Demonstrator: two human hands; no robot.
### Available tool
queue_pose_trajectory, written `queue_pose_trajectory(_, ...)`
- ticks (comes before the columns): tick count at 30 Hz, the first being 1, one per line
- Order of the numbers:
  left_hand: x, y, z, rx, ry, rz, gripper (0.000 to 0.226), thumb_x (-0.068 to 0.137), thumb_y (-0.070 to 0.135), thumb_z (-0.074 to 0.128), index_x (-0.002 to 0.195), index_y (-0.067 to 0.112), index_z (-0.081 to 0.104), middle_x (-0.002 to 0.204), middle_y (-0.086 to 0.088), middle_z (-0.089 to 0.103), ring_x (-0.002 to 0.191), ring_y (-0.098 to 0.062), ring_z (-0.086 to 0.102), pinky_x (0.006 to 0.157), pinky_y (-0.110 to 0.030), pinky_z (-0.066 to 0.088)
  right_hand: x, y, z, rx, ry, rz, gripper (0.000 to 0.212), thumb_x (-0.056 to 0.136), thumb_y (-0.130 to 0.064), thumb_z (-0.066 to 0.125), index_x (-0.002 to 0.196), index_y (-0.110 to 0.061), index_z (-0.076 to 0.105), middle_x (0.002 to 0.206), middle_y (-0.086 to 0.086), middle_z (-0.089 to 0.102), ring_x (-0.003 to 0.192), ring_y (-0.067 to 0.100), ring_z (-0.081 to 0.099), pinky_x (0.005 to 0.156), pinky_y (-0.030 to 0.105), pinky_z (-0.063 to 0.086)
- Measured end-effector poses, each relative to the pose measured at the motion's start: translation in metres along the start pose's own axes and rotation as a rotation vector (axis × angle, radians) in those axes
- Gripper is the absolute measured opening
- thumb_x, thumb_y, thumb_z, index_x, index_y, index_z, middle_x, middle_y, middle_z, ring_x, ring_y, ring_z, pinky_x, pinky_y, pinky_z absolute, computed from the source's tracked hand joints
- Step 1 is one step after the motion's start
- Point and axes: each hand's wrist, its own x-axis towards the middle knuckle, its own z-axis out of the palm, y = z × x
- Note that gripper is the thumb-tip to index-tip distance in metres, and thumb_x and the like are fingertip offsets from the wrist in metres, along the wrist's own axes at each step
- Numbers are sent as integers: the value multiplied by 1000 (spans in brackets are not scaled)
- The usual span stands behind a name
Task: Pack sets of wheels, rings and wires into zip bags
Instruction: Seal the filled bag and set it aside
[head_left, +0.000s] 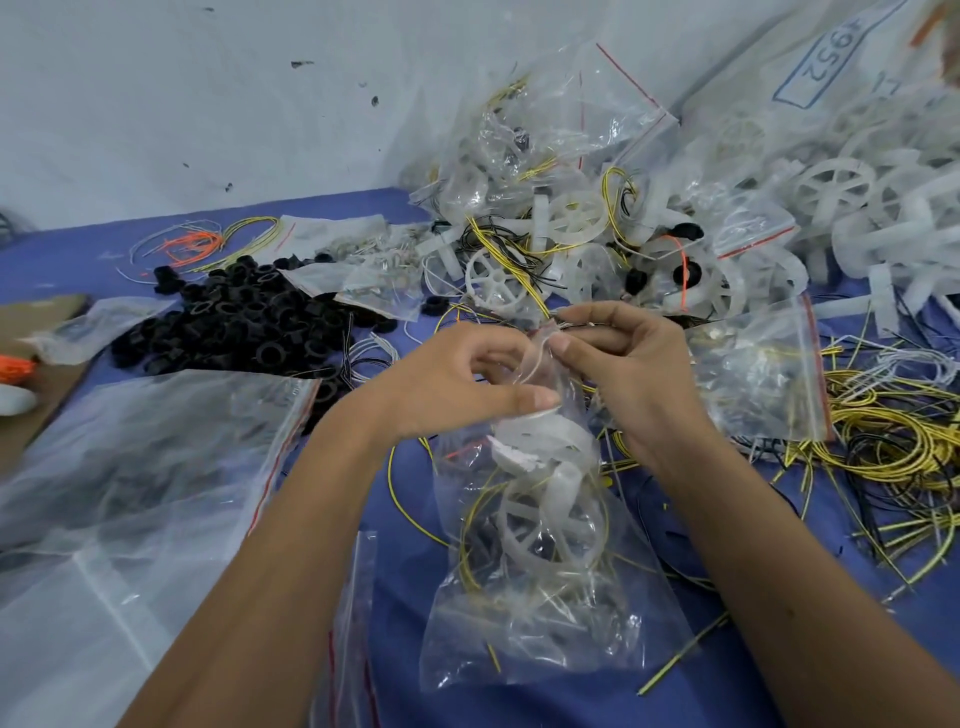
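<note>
A clear zip bag (540, 587) hangs between my hands over the blue table (405, 571). Inside it I see white spoked wheels (540, 514) and yellow and black wires. My left hand (462, 384) pinches the bag's top edge with thumb and fingers. My right hand (634, 364) pinches the same edge from the right side. Loose black rings (244, 322) lie in a heap at the left. Yellow and black wires (893, 457) tangle at the right. Loose white wheels (831, 182) are piled at the back right.
A pile of filled zip bags (561, 156) rises at the back centre against the wall. A big clear bag (135, 467) lies at the left, an empty zip bag (758, 374) at the right. Orange and yellow wires (208, 241) lie at the back left.
</note>
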Motion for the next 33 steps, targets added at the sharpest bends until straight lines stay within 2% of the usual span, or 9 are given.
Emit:
queue_pose_trajectory(3, 0, 0, 3, -39, -23, 0, 4, 94, 11, 72, 96, 9, 74, 86, 2, 75, 81, -14, 69, 81, -29, 52, 2, 2, 1, -6, 37, 9, 20, 82, 2, 80, 99, -5, 73, 80, 13, 78, 74, 23, 74, 78, 38, 63)
queue_pose_trajectory(6, 1, -3, -2, -105, 42, -65, 18, 98, 16, 67, 90, 2, 74, 77, -4, 74, 73, -12, 63, 74, -30, 47, 3, 2, -1, 14, 73, 24, 19, 81, 1, 81, 95, -9, 74, 78, 11, 78, 71, 18, 74, 72, 31, 61)
queue_pose_trajectory(10, -1, -15, -11, -51, 161, -167, 24, 97, 17, 69, 77, 4, 69, 59, -3, 70, 53, -8, 64, 57, -19, 51, 2, 4, -4, -27, 85, 27, 18, 81, 0, 82, 95, -9, 73, 72, 5, 77, 66, 10, 72, 67, 19, 55)
queue_pose_trajectory(14, -12, -34, -33, -16, 160, -241, 28, 92, 25, 75, 69, 9, 71, 60, -10, 68, 55, -16, 60, 61, -22, 50, 3, 6, -4, -69, 124, 23, 17, 81, 2, 81, 89, -10, 72, 67, 4, 75, 62, 10, 71, 64, 19, 55)
queue_pose_trajectory(20, -29, -43, -59, -24, 182, -174, 29, 82, 37, 73, 65, 13, 74, 62, -8, 67, 59, -10, 57, 63, -14, 44, 1, 5, -4, -103, 122, 42, 17, 81, -2, 83, 90, -13, 73, 69, 4, 76, 67, 12, 73, 65, 19, 56)
queue_pose_trajectory(23, -29, -45, -63, -12, 205, -129, 24, 83, 29, 77, 70, 9, 73, 61, -1, 61, 56, -6, 47, 57, -12, 37, 2, 4, -4, -114, 105, 62, 13, 85, -5, 80, 95, -13, 74, 73, 3, 76, 69, 11, 73, 65, 20, 56)
queue_pose_trajectory(26, -30, -45, -63, 41, 196, -80, 19, 83, 20, 80, 75, 4, 73, 65, 4, 64, 62, -4, 51, 64, -11, 40, 1, 3, -3, -110, 42, 104, 6, 93, -12, 74, 98, -9, 75, 82, 8, 78, 76, 17, 74, 70, 30, 59)
queue_pose_trajectory(30, -31, -43, -59, -28, 131, -144, 31, 80, 34, 75, 82, 4, 76, 76, -5, 68, 73, -9, 58, 74, -19, 45, 0, 5, -2, -156, 18, 124, 8, 93, -11, 73, 94, -5, 77, 82, 11, 77, 70, 17, 69, 69, 30, 59)
queue_pose_trajectory(33, -30, -42, -55, -19, 117, -194, 42, 82, 44, 68, 84, 3, 78, 74, -26, 56, 73, -24, 44, 70, -32, 38, 1, 5, -3, -102, 39, 125, 10, 91, -8, 74, 92, 2, 75, 74, 12, 75, 61, 15, 66, 58, 24, 56)
